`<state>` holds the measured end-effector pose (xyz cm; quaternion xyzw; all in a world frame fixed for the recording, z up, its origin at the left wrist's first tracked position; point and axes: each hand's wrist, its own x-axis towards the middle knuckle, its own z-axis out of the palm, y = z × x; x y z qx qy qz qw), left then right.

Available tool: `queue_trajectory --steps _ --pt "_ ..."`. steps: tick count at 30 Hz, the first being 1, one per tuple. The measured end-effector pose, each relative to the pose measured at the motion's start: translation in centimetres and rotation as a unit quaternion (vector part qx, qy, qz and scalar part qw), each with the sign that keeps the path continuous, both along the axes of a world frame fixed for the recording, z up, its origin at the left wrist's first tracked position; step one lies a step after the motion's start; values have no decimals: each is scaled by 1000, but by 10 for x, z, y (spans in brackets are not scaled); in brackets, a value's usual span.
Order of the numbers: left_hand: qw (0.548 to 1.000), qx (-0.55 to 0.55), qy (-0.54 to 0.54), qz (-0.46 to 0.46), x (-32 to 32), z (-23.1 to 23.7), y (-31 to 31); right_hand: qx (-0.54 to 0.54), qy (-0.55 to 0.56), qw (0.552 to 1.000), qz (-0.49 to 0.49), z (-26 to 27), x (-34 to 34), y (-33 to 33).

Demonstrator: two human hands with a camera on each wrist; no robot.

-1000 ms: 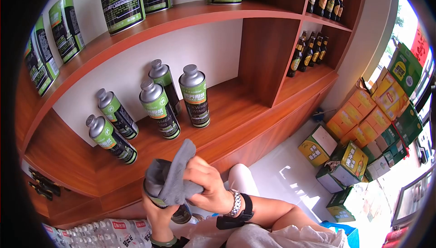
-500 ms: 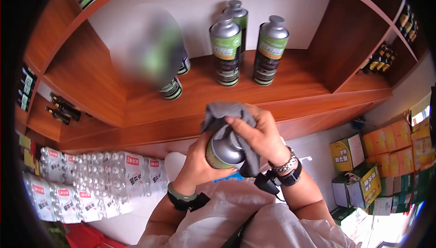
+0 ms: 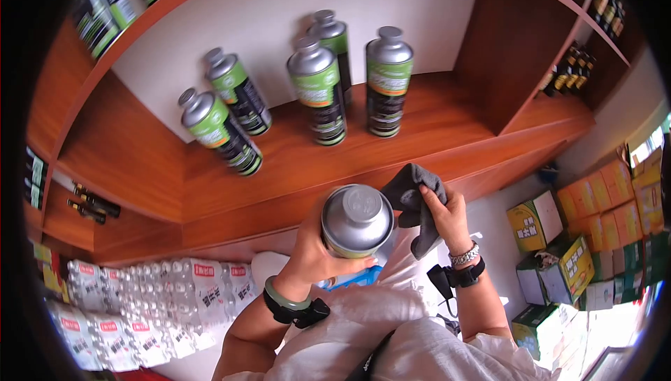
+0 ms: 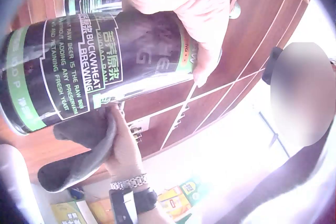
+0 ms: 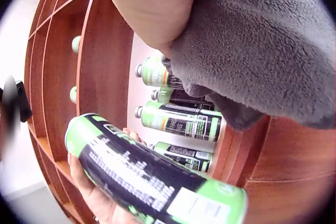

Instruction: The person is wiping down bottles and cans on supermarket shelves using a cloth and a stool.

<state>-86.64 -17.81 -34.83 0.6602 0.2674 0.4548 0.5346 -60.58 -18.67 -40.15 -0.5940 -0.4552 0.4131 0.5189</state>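
My left hand (image 3: 311,250) grips a beer can (image 3: 358,220) with a silver shoulder and cap, held upright in front of the shelf. In the left wrist view the can's black and green label (image 4: 100,66) reads "Buckwheat Brewing". To the right of it, my right hand (image 3: 451,219) pinches a grey cloth (image 3: 418,203) that hangs down from the fingers. The cloth's fuzzy weave (image 5: 257,45) fills much of the right wrist view. Several cans of the same kind stand on the shelf beyond, among them a right-hand can (image 3: 389,84).
The wooden shelf (image 3: 433,112) curves across the front, with dark bottles (image 3: 574,67) in its right compartments. Shrink-wrapped water bottles (image 3: 210,287) are stacked at the lower left. Cardboard cartons (image 3: 535,220) stand on the floor at the right.
The cloth, wrapped over the can's top earlier, has come away to the right with my right hand. The can's cap now shows bare, and the head view has swung left.
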Motion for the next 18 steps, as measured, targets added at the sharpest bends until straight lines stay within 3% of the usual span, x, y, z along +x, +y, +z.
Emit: queue_trajectory --steps 5,6,12,18 --pt "998 -18 -31 -42 61 17 34 -19 -30 998 -44 -31 31 -18" --pt "998 24 -28 -43 73 16 45 -31 -35 998 -47 -33 35 -22" --pt "993 46 -105 9 167 32 106 -59 17 996 -63 -44 64 -52" --pt "990 54 -90 91 241 33 181 -100 39 991 -80 -78 99 -74"
